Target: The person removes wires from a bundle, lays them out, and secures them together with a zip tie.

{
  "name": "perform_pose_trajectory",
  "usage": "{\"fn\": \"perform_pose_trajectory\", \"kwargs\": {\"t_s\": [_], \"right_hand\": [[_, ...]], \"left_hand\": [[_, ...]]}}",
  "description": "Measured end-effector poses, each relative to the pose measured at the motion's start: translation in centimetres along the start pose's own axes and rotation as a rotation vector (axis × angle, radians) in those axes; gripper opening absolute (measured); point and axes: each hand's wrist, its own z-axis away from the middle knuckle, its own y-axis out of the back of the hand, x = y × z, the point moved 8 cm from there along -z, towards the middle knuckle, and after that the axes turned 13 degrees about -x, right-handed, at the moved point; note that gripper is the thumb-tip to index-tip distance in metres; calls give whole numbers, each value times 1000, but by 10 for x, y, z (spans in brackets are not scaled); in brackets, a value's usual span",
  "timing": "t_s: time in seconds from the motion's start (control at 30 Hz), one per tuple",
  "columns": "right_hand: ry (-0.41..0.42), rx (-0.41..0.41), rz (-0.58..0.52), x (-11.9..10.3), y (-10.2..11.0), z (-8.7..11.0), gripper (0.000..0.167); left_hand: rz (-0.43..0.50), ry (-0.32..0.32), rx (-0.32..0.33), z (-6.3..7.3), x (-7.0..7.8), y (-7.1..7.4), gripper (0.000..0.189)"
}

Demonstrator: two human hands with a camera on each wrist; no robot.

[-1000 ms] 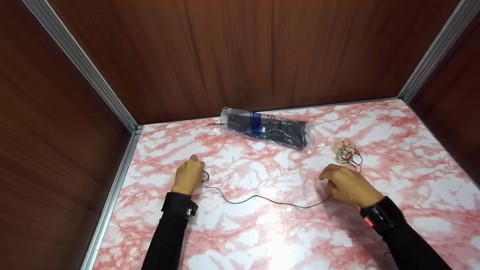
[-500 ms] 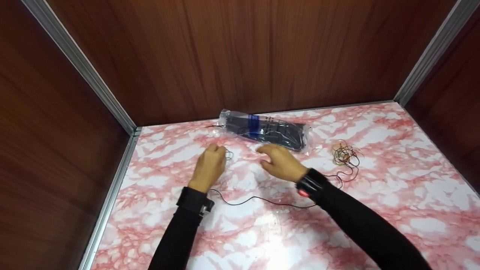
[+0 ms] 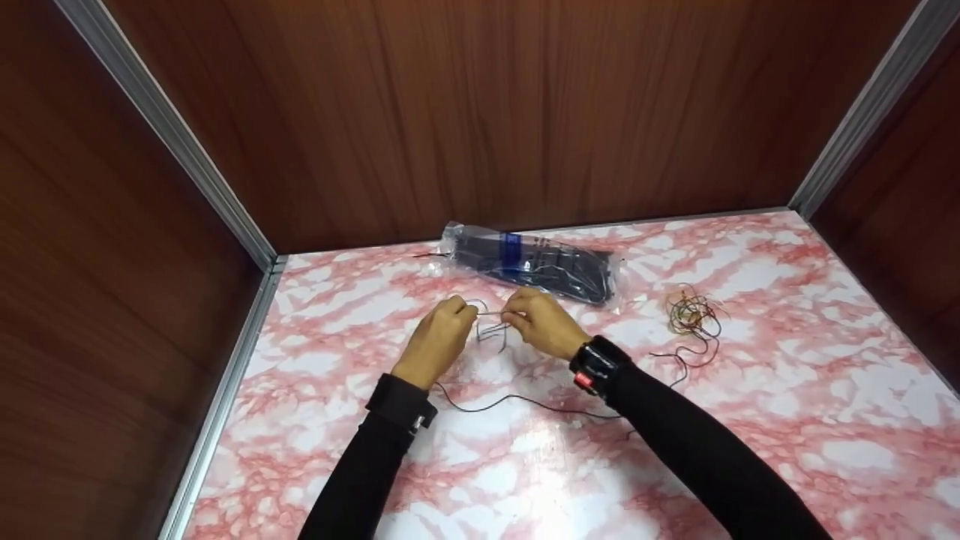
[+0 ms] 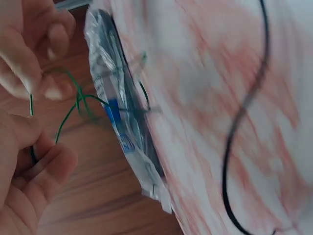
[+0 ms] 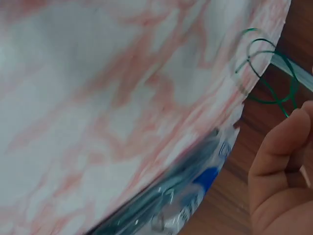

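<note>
A thin green wire [image 4: 80,98] is stretched between my two hands in the head view, with loose loops and ends hanging below them. My left hand [image 3: 442,337] pinches it between thumb and fingers, on the left. Close by on the right, my right hand [image 3: 546,322] pinches the same wire with its fingertips. The left wrist view shows the wire running up from the left hand's thumb to the right hand's fingers. Loops of it curl past the right thumb in the right wrist view. Both hands are above the table, in front of the plastic bag.
A clear plastic bag [image 3: 559,264] with dark contents and a blue label lies at the back. One black wire [image 3: 510,397] runs across the pink marbled table [image 3: 480,472] below my forearms. A tangle of coloured wires [image 3: 691,313] lies at right. Brown panels [image 3: 510,112] enclose the table.
My right hand has come left from beside the wire tangle and now pinches the green wire. My left hand has moved right and forward with that wire. The black wire stays on the table.
</note>
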Motion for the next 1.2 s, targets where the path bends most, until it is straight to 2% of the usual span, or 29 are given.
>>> {"fn": "perform_pose_trajectory", "kwargs": {"t_s": [0.13,0.23,0.37,0.47,0.57,0.77,0.9,1.07,1.2], "right_hand": [[-8,-66,-114,12,12,14,15],[-1,-95,-103,18,19,27,16],[49,-51,65,20,35,44,11],[85,-13,180,21,49,55,8],[116,-13,263,19,60,65,5],[186,-32,315,17,71,95,9],[207,-37,339,19,79,121,13],[159,-17,356,31,95,157,22],[125,-41,356,37,103,178,24]], "left_hand": [[-7,3,-20,7,-11,4,19],[7,27,-11,14,-20,9,24],[-5,70,10,26,-28,13,24],[-13,63,1,30,-29,14,23],[-11,52,-8,30,-29,16,22],[-14,75,15,39,-38,18,24],[-33,79,22,54,-46,17,24],[-31,130,43,83,-59,14,23],[-35,149,27,98,-64,14,23]]}}
